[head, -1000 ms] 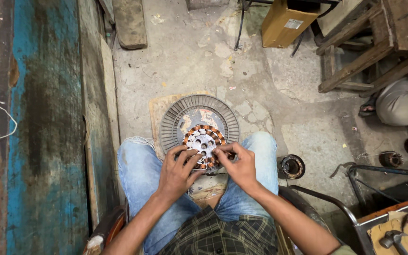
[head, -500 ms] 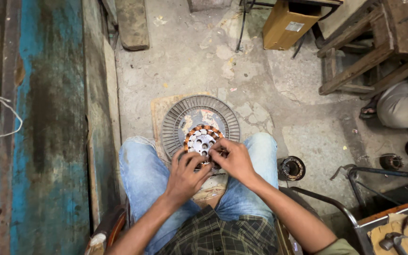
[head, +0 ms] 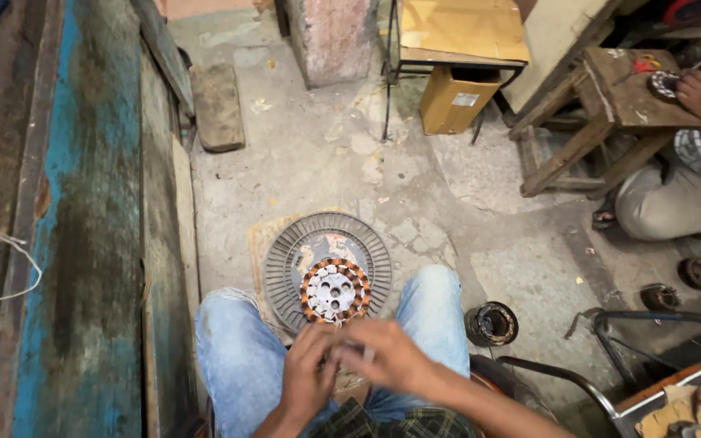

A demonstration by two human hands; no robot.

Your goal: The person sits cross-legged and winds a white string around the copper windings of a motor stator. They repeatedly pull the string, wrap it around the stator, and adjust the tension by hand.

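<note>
While you sit on the floor with knees apart, everything lies just ahead of your hands.

Stator: the round copper-wound stator [head: 334, 290] sits flat on a ribbed grey disc [head: 285, 259], its face up, so it has no long axis to line up with.

Direction: it lies straight forward of both hands, just beyond the fingertips, between your knees in blue jeans [head: 241, 357].

Left hand: your left hand [head: 308, 375] is drawn back toward your lap, fingers curled inward against the right hand; it is blurred, and you cannot tell whether it pinches anything.

Right hand: your right hand [head: 387, 357] crosses in front of it, fingers bent, with something small and pale showing at the fingertips; what it is cannot be made out.

Nearer hand: both are about equally near the stator's near edge, neither touching it.

Around you: a second motor part [head: 491, 323] stands by your right knee, and another person's hand [head: 698, 91] works at a wooden stool [head: 610, 105], well apart.
</note>
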